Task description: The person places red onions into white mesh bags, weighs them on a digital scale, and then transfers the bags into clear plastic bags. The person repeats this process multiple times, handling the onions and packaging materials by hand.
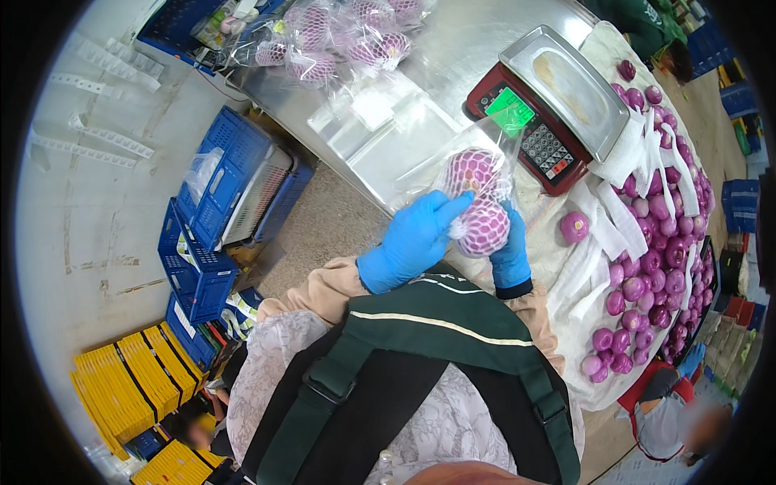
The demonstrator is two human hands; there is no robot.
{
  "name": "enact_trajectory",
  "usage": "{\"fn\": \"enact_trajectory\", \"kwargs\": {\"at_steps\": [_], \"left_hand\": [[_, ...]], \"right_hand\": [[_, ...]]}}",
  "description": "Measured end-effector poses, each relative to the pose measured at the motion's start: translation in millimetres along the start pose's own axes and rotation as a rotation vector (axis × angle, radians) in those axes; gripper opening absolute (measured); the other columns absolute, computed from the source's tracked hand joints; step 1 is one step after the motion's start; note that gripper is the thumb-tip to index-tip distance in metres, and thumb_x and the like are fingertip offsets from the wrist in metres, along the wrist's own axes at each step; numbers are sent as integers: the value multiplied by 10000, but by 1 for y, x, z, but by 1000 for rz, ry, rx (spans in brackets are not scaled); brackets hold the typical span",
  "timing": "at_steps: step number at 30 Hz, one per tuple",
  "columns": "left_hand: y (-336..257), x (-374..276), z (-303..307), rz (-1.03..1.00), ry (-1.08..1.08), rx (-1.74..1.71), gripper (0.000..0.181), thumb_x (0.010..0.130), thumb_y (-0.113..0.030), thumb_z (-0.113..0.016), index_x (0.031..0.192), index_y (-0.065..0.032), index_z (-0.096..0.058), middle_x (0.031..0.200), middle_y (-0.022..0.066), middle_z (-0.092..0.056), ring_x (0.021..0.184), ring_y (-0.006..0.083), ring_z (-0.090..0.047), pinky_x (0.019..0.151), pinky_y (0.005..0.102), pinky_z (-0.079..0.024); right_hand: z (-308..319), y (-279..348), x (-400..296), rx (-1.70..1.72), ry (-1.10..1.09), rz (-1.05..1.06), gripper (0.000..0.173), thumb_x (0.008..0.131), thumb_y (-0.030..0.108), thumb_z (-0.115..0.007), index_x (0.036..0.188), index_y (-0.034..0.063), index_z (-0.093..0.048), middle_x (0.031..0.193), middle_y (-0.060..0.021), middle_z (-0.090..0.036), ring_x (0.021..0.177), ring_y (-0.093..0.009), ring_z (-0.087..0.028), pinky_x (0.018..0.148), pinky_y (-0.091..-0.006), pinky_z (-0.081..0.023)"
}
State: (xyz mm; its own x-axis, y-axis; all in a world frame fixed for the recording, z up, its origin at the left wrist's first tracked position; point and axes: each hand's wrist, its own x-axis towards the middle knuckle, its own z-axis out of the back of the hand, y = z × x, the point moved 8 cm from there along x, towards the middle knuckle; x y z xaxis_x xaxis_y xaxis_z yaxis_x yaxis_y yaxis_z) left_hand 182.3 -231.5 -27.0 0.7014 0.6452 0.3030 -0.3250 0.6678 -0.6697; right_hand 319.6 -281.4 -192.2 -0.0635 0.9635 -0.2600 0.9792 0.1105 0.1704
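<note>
Two purple onions in white foam nets [481, 227] are together in front of me, partly inside a clear plastic bag [418, 176]. My left hand [418, 239], in a blue glove, touches the onions and bag from the left, with a finger laid over them. My right hand [513, 242], also blue-gloved, holds them from the right and is partly hidden behind them. Beyond the bag stands a red digital scale [527, 130] with a lit green display and a metal pan [567, 85] that holds no onions. Flat clear bags [394, 130] lie on the metal table.
Bagged netted onions [339, 36] sit at the table's far left. Loose purple onions [658, 260] and white foam nets [612, 221] cover the cloth at right. Blue crates [224, 176] stand at left. One person [661, 412] is at lower right, others at lower left and upper right.
</note>
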Motion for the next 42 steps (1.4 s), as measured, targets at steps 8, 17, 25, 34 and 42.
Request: {"fn": "enact_trajectory", "kwargs": {"at_steps": [8,17,25,34,42], "left_hand": [[-9,17,-25,-71,23,370,499,819,-109,-573,1312,-175,-533,729,27,-513,618,224,-567,506,334,-462],[-11,3,-13,-88,-73,276,617,761,-52,-587,1363,-143,-491,795,88,-514,719,266,-548,599,367,-449],[-10,15,-12,35,-171,-48,441,889,-124,-551,1326,-166,-511,765,126,-575,652,295,-613,530,394,-473],[-47,11,-55,-368,217,152,326,848,-178,-573,1170,-220,-541,696,34,-593,565,242,-613,417,360,-438],[-38,9,-26,-337,105,63,508,811,-136,-575,1309,-218,-523,677,29,-572,591,238,-623,455,355,-460]], "right_hand": [[-65,22,-7,-838,-251,355,431,940,89,-532,1352,-8,-449,1292,-143,-536,1159,-222,-543,939,-344,-489],[-23,6,-19,-64,-107,37,410,994,259,-437,1302,-12,-465,1201,-169,-598,1035,-277,-625,904,-405,-524],[-25,23,-17,-387,-326,263,401,950,140,-503,1325,7,-457,1217,-133,-586,1062,-245,-605,921,-355,-501],[-40,26,-13,-1038,-92,239,452,944,116,-521,1373,9,-425,1332,-127,-513,1182,-204,-519,986,-345,-454],[-70,24,-7,-1222,-7,210,492,987,154,-440,1437,-9,-325,1429,-118,-423,1280,-221,-445,1078,-315,-353]]}}
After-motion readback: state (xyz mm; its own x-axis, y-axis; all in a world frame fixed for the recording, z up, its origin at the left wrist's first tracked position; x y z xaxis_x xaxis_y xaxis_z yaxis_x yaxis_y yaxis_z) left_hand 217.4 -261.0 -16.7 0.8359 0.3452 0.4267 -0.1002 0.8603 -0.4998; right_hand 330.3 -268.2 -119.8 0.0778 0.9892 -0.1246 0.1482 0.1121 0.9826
